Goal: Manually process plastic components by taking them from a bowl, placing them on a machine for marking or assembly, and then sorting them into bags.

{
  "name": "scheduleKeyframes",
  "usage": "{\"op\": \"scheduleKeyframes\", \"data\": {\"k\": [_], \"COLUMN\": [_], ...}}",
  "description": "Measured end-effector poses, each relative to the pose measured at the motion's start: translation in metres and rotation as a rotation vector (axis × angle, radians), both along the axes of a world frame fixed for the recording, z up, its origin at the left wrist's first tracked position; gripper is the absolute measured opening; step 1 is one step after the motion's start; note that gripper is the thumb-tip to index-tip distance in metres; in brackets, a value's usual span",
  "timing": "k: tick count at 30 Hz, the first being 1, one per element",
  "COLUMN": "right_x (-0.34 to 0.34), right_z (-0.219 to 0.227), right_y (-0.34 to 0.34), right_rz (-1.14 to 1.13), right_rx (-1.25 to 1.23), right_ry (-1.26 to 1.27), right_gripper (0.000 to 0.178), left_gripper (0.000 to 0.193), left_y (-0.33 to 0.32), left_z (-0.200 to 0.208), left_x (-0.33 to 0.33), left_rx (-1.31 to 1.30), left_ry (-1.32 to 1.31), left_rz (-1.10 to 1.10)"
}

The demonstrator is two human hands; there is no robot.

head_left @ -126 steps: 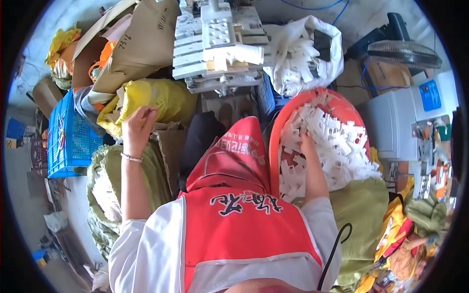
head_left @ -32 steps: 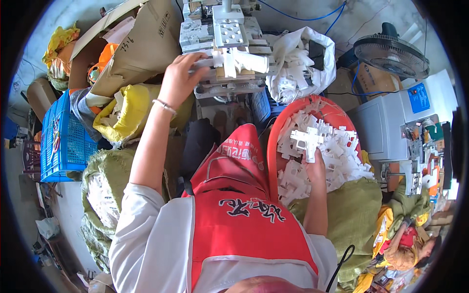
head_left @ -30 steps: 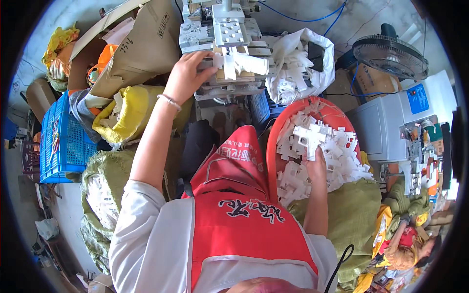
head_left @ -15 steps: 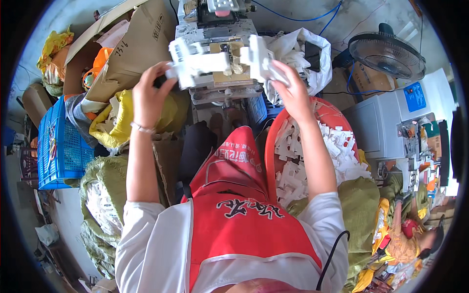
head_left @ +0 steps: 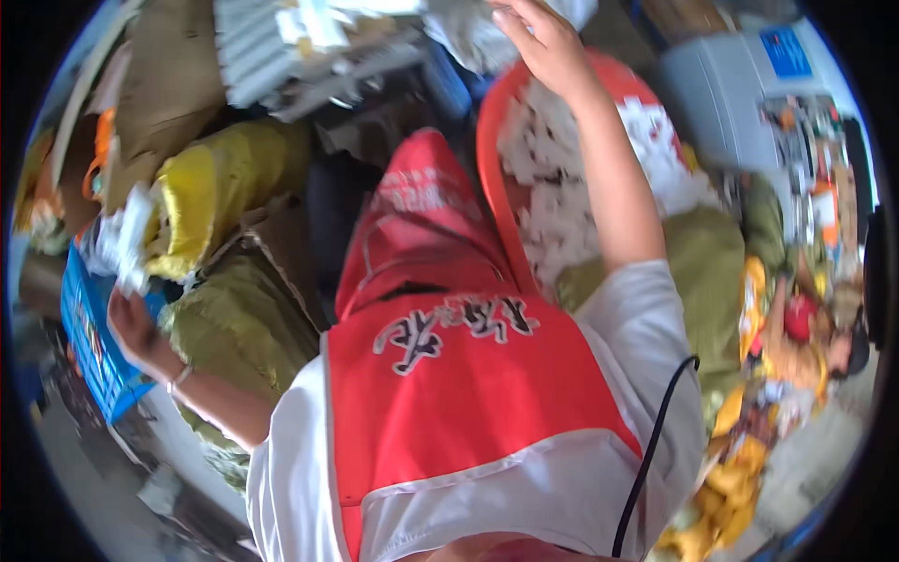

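Observation:
On the far left, my left hand [head_left: 138, 328] is blurred by motion above the blue plastic basket [head_left: 94, 328]. A white plastic part [head_left: 134, 239], also smeared, is at its fingertips and appears gripped there. At the top, my right hand [head_left: 548, 51] reaches beside the white bag [head_left: 468, 42], fingers stretched and thumb apart. Nothing shows between them, though the frame's upper edge cuts off some of the hand. More white pieces [head_left: 323, 23] lie on the grey metal machine [head_left: 253, 61] at the upper left.
A red tub [head_left: 489, 159] full of white plastic parts stands under my right forearm. Yellow [head_left: 234, 164] and green sacks [head_left: 243, 314] and a large cardboard box [head_left: 164, 94] crowd the left. A grey cabinet [head_left: 698, 98] stands at right; another person [head_left: 801, 356] sits at lower right.
My left hand has swung from the machine to the far left with its white part. My right hand has moved up, and its white part no longer shows. The view has shifted.

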State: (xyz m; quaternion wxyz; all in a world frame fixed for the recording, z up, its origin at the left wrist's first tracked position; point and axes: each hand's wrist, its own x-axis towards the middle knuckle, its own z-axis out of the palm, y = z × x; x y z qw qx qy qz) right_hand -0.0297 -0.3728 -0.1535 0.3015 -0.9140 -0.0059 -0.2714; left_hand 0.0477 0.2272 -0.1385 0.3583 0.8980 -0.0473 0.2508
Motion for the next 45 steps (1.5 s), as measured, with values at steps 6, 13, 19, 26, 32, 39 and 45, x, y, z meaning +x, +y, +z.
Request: {"op": "scheduleKeyframes", "data": {"k": [6, 13, 19, 26, 32, 39, 45], "right_x": [-0.169, -0.232, -0.245, -0.23, -0.194, -0.163, -0.154], "right_z": [-0.191, -0.211, -0.256, -0.199, -0.156, -0.113, -0.103], "right_y": [-0.084, -0.013, -0.042, -0.042, -0.035, -0.006, 0.003], "right_rz": [-0.12, -0.027, -0.086, -0.339, -0.267, -0.025, 0.033], "right_rx": [-0.028, -0.419, -0.149, 0.287, 1.275, 1.425, 1.363], "right_ry": [0.958, 1.375, 1.071, 0.685, 0.36, 0.166, 0.219], "right_gripper": [0.031, 0.049, 0.055, 0.034, 0.037, 0.036, 0.04], "left_gripper": [0.038, 0.034, 0.027, 0.017, 0.015, 0.032, 0.046], "left_y": [0.112, 0.147, 0.005, -0.137, -0.219, -0.276, -0.298], "left_z": [0.031, 0.023, 0.033, 0.011, 0.029, 0.04, 0.033], "left_x": [-0.039, -0.052, -0.008, 0.029, 0.046, 0.069, 0.085], "left_rx": [0.557, 0.421, 0.199, -0.101, -0.201, 0.132, 0.201], "left_ry": [0.107, 0.02, 0.026, 0.031, -0.038, -0.169, -0.154], "left_rz": [0.222, 0.383, 0.027, -0.299, -0.636, -0.7, -0.76]}}
